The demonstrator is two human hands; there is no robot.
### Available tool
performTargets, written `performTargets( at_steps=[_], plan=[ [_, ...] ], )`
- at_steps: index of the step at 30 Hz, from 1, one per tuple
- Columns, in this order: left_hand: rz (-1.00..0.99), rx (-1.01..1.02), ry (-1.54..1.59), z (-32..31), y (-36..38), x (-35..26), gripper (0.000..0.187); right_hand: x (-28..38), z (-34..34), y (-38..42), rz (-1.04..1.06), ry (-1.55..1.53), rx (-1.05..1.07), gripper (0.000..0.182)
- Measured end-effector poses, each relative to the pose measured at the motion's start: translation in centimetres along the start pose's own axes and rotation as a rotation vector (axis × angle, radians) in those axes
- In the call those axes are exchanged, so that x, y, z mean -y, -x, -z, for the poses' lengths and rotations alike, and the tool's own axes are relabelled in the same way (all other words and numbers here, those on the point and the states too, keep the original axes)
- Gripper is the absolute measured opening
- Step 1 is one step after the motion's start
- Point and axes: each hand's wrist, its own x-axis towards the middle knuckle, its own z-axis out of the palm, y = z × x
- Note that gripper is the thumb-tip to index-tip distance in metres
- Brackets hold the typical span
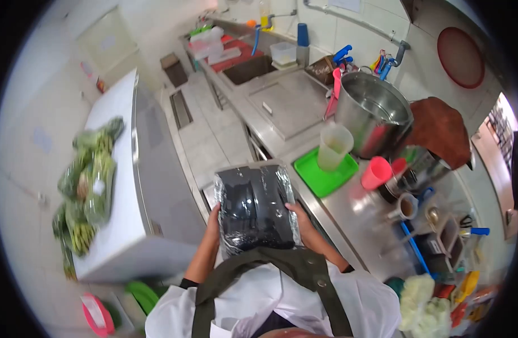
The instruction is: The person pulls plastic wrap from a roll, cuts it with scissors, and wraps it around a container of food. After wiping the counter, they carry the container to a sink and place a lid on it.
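A black, rectangular package wrapped in shiny clear plastic (pixel 253 208) is held in front of my chest. My left hand (pixel 213 222) grips its left edge, and my right hand (pixel 302 221) grips the opposite edge. Only parts of the fingers show; the rest are behind the package. What lies inside the wrapping I cannot make out. Just beyond my right hand, on the steel counter (pixel 355 225), a green tray (pixel 335 183) carries a translucent plastic pitcher (pixel 334 146).
On the left, bagged green vegetables (pixel 90 180) lie on a white chest freezer (pixel 121 236). A large steel pot (pixel 372 112) and a pink cup (pixel 376 172) stand on the counter to the right. Farther back is a sink (pixel 249 70). Pink and green tubs (pixel 95 315) sit low at left.
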Motion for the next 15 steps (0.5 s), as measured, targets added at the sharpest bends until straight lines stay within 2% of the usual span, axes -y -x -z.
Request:
performTargets(
  at_steps=[1,2,4,8,12,13,15],
  plan=[
    [0.006,-0.054,-0.087,0.0,-3.8,-0.6,0.048,1.3,-0.1,-1.6,-0.014,-0.024,-0.027,0.046],
    [0.117,0.041,-0.027,0.4,-7.4,-1.6,0.049,2.3,-0.4,-3.1,-0.026,-0.045,-0.063,0.044],
    [0.127,0.108,-0.01,-3.1,-11.9,-4.9,0.05,4.3,-0.1,-7.6,0.102,-0.001,-0.083,0.037],
    [0.377,0.224,-0.03,-7.1,-20.9,-9.2,0.052,9.2,-0.8,-12.6,0.121,-0.079,-0.286,0.04],
    [0.423,0.361,-0.156,-11.9,-31.4,-11.1,0.052,11.4,0.7,-18.9,0.277,-0.141,-0.471,0.045],
    [0.456,0.41,-0.211,-13.3,-33.8,-11.7,0.052,12.1,0.4,-19.5,0.217,-0.242,-0.512,0.047],
    [0.518,0.479,-0.315,-16.4,-37.5,-12.6,0.053,12.6,-0.7,-21.6,0.319,-0.282,-0.718,0.045]
  ],
)
